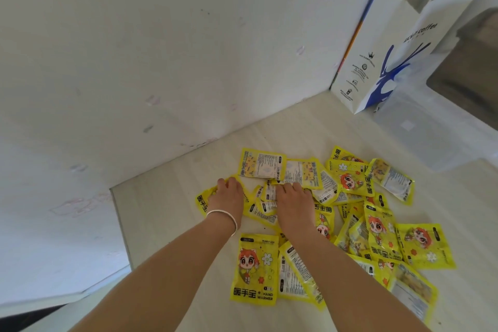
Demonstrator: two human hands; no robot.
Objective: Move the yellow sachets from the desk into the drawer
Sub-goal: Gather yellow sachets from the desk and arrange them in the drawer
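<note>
Several yellow hand-warmer sachets (350, 210) lie scattered over the pale desk (172, 224), some face up with a cartoon figure, some showing their printed backs. My left hand (226, 198), with a silver bracelet on the wrist, lies on the left end of the pile, its fingers curled over the far edge of a sachet (203, 201). My right hand (295, 203) lies on the middle of the pile, fingers bent down onto sachets (269, 193) there. One sachet (254, 269) lies flat between my forearms. No drawer is in view.
A white paper bag (382, 62) with a blue deer print stands at the back right corner. A clear plastic box (423, 132) sits beside it. A white wall runs along the desk's far side, and the desk's left edge (120, 224) drops off.
</note>
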